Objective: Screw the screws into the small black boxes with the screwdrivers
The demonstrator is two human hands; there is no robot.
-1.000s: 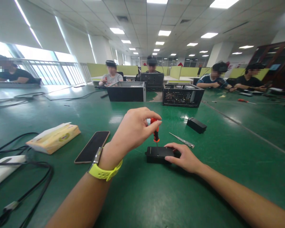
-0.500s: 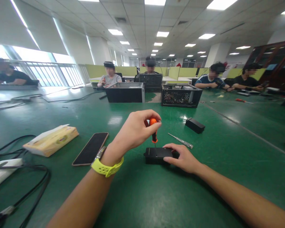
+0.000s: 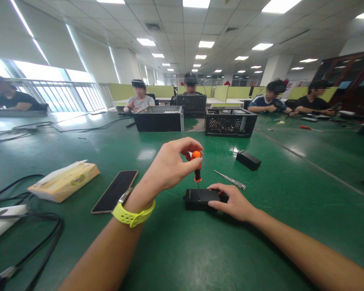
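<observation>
A small flat black box [image 3: 200, 198] lies on the green table [image 3: 182, 246] in front of me. My left hand [image 3: 171, 165], with a yellow watch band on its wrist, pinches the top of a short orange-handled screwdriver [image 3: 196, 165] that stands upright with its tip on the box. My right hand [image 3: 233, 200] rests on the box's right end, fingers curled over it, holding it down.
A thin metal tool [image 3: 229, 179] and a second black box [image 3: 248, 160] lie just beyond my right hand. A phone [image 3: 115, 190], a tissue box [image 3: 63, 181] and black cables [image 3: 27, 226] sit to the left. Two open computer cases [image 3: 159, 118] stand farther back. Several people sit at the far side.
My left fingers have shifted on the screwdriver's top, as if turning it. The box and my right hand have stayed in place; the view has tilted slightly.
</observation>
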